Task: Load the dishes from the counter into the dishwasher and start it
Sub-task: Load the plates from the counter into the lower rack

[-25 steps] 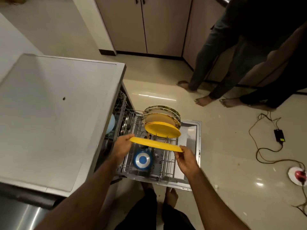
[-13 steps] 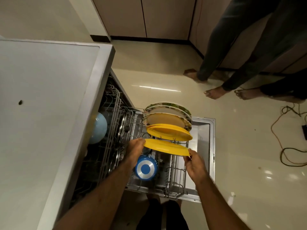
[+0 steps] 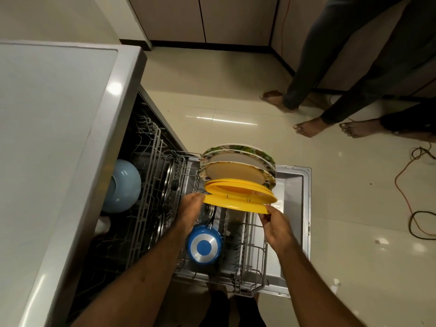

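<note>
Arms stretched over the rack (image 3: 250,234), left hand (image 3: 190,208) and right hand (image 3: 276,226) grip opposite edges of the yellow plate (image 3: 236,205).

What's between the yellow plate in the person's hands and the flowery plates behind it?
Another yellow plate stands there, just behind the held plate and in front of the flowery plates; the head view shows it.

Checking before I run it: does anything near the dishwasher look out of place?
An orange cable and a black cable lie looped on the floor right of the open dishwasher door: a possible trip hazard. The racked plates look orderly.
</note>
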Motion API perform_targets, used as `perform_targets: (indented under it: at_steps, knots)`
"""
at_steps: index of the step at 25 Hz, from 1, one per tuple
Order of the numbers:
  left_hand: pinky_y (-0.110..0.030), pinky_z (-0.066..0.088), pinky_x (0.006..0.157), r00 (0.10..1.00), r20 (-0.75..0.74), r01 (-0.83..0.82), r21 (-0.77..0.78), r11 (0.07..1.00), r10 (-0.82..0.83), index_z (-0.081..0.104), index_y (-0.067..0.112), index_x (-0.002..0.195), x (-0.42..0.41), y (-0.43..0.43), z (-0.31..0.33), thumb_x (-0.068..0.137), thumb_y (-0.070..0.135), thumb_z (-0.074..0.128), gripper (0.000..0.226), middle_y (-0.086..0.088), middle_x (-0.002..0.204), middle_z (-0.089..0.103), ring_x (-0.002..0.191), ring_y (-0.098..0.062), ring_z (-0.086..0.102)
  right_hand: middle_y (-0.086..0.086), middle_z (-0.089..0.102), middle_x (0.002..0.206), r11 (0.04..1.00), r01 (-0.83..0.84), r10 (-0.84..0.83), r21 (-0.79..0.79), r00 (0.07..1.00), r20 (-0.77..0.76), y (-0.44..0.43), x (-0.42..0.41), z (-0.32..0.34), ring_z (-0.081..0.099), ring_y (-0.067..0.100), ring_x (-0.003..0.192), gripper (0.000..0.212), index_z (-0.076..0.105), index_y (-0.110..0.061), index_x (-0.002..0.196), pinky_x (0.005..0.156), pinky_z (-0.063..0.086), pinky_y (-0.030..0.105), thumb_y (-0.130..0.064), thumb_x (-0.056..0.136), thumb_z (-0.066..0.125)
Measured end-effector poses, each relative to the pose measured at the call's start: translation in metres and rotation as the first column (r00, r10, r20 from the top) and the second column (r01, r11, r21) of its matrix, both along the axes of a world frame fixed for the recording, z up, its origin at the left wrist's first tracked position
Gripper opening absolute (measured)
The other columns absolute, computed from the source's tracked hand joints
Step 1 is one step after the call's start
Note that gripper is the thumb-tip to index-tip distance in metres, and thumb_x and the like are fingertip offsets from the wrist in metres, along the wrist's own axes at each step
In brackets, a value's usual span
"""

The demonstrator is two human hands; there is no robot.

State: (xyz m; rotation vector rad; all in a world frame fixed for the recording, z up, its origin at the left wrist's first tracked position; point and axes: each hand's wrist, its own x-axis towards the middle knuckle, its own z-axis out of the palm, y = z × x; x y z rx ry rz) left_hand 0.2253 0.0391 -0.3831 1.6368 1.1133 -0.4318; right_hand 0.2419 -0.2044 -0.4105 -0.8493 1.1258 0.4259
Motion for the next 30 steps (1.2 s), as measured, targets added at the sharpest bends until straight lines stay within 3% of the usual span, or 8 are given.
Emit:
perform_targets:
  at_steps: [4,7,11,14,20,26,28,30]
  knots:
    - [-0.03,0.043,0.062,0.996,0.071,0.047,-0.007,0.999,-0.047,0.069,0.016,0.095,0.017,0.003,-0.006,0.102,0.028,0.059,0.016,-0.003,0.08,0.058,0.071,-0.017,0.051,0.025,0.067,0.122,0.998,0.057,-0.058,-0.017,0.998,-0.039,0.001,0.014,-0.009,0.071,0.033,0.109,0.027,0.06,0.004,0.128,0.068,0.066,0.032,-0.005,0.102,0.063]
    - [-0.024,0.039,0.055,0.996,0.064,0.065,0.006,0.998,-0.065,0.069,0.017,0.103,0.026,0.002,-0.006,0.103,0.032,0.057,0.019,0.004,0.072,0.054,0.063,-0.012,0.049,0.024,0.068,0.12,0.995,0.074,-0.077,-0.062,0.996,-0.048,0.004,0.021,-0.008,0.073,0.033,0.102,0.033,0.06,0.005,0.129,0.071,0.066,0.033,-0.003,0.099,0.068]
    - [-0.025,0.03,0.046,0.995,0.028,0.097,0.021,0.995,-0.097,0.065,0.014,0.087,0.025,0.008,-0.017,0.104,0.032,0.055,0.026,0.004,0.064,0.042,0.051,-0.011,0.034,0.014,0.069,0.092,0.974,-0.028,0.011,-0.226,0.997,-0.076,0.015,0.02,-0.003,0.072,0.026,0.082,0.008,0.064,0.001,0.095,0.073,0.064,0.032,-0.005,0.098,0.068]
    - [-0.024,0.028,0.044,0.995,0.017,0.099,0.032,0.995,-0.1,0.061,0.013,0.085,0.027,0.009,-0.023,0.104,0.028,0.052,0.026,0.002,0.064,0.042,0.05,-0.011,0.033,0.01,0.07,0.08,0.906,-0.134,0.099,-0.402,0.989,-0.109,0.025,0.016,-0.009,0.073,0.028,0.079,0.019,0.064,-0.008,0.08,0.081,0.063,0.043,-0.015,0.097,0.069]
    - [-0.024,0.031,0.046,0.997,0.015,0.075,0.019,0.997,-0.075,0.061,0.012,0.086,0.019,0.008,-0.032,0.108,0.033,0.047,0.033,0.001,0.067,0.045,0.053,-0.011,0.038,0.01,0.076,0.095,0.829,-0.201,0.176,-0.522,0.979,-0.098,0.045,-0.005,-0.006,0.075,0.029,0.088,0.035,0.072,-0.009,0.104,0.086,0.062,0.048,-0.041,0.091,0.065]
    - [-0.036,0.059,0.09,0.89,0.049,-0.434,-0.214,0.875,0.454,0.064,0.012,0.114,0.017,-0.004,-0.045,0.111,0.031,0.043,0.029,-0.005,0.103,0.067,0.09,-0.019,0.069,0.008,0.072,0.084,0.865,-0.113,0.039,-0.489,0.987,-0.159,0.041,0.0,0.001,0.068,0.014,0.067,0.024,0.07,-0.004,0.096,0.065,0.054,0.034,-0.027,0.1,0.067]
    - [-0.032,0.054,0.075,0.996,-0.069,-0.047,0.025,0.999,0.049,0.068,0.012,0.115,0.004,-0.005,-0.063,0.107,0.02,0.048,0.024,-0.007,0.098,0.069,0.083,-0.023,0.067,0.007,0.071,0.081,0.884,-0.075,0.006,-0.462,0.989,-0.15,0.04,0.0,0.0,0.069,0.014,0.067,0.021,0.07,-0.003,0.095,0.066,0.053,0.034,-0.023,0.099,0.068]
    - [-0.025,0.048,0.067,0.908,-0.101,0.42,0.218,0.881,-0.408,0.076,0.012,0.1,-0.008,-0.012,-0.076,0.098,0.011,0.053,0.023,-0.007,0.094,0.073,0.081,-0.021,0.067,0.008,0.07,0.079,0.901,-0.054,-0.007,-0.431,0.99,-0.139,0.038,0.0,-0.005,0.07,0.017,0.069,0.017,0.069,-0.003,0.089,0.067,0.054,0.033,-0.018,0.097,0.07]
